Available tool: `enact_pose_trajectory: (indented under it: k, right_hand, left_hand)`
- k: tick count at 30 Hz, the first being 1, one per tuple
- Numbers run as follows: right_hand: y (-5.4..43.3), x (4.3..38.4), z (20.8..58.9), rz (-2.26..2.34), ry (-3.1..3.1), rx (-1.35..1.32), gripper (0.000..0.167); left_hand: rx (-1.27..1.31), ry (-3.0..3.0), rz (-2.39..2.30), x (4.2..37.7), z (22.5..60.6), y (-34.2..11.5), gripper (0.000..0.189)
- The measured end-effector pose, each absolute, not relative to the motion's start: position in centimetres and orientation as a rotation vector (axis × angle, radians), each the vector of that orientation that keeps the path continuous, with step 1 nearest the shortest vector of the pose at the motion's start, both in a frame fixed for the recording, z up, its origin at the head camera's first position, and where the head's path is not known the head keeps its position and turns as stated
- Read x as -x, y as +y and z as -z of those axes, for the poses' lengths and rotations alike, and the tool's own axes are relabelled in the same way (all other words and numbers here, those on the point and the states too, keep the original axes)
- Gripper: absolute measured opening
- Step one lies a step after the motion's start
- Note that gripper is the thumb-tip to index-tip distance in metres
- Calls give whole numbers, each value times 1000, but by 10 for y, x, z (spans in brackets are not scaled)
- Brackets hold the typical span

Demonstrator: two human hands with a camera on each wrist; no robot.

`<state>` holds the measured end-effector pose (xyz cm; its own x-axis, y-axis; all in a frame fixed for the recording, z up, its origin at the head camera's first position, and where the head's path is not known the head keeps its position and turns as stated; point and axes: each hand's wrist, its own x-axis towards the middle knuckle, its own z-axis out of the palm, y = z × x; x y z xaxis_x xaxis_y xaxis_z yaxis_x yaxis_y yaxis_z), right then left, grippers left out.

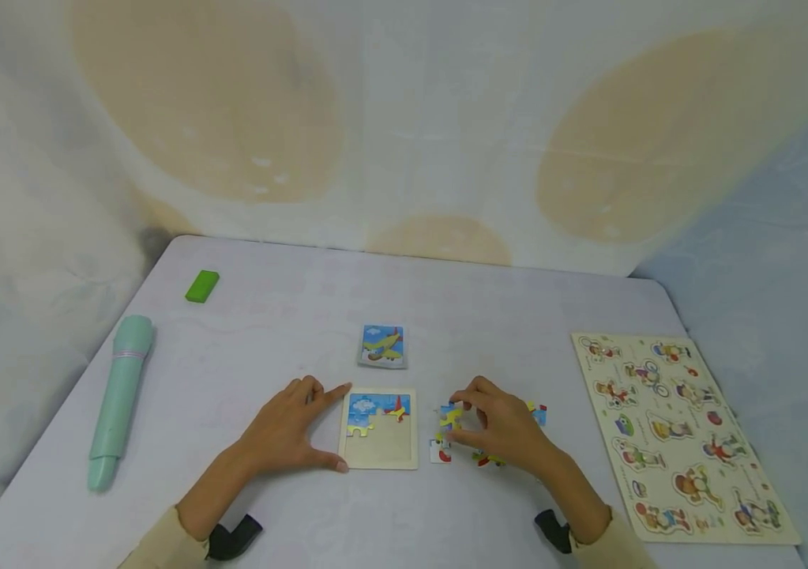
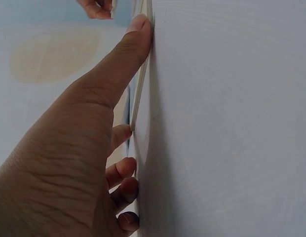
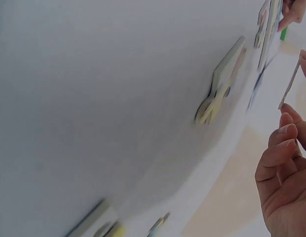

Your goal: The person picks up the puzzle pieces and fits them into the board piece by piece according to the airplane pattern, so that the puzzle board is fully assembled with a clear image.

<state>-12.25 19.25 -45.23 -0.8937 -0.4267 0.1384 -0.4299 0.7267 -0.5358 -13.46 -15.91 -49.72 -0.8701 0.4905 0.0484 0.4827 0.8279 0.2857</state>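
Note:
A square wooden puzzle tray (image 1: 378, 454) lies in the middle of the table, with blue sky and yellow and red plane pieces fitted along its top and upper left. My left hand (image 1: 286, 431) rests at its left side, index fingertip at the upper corner and thumb at the lower one. Between thumb and index finger, my right hand (image 1: 506, 423) pinches a blue and yellow puzzle piece (image 1: 450, 416); the right wrist view shows that piece (image 3: 290, 85) edge-on, above the table. Loose puzzle pieces (image 1: 440, 451) lie under and around the right hand, partly hidden by it.
A small airplane picture (image 1: 382, 346) lies behind the tray. On the right is a large wooden board (image 1: 688, 442) with figure pictures. A mint-green cylindrical object (image 1: 119, 403) and a green block (image 1: 202, 286) are on the left.

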Motion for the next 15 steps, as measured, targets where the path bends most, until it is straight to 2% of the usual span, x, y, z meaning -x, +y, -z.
enact_pose_trajectory:
  k: [15]
  right_hand:
    - [151,127,451,-793,-2968,-862,45]
  left_hand:
    - [-801,2976,-466,134,495,-159,115]
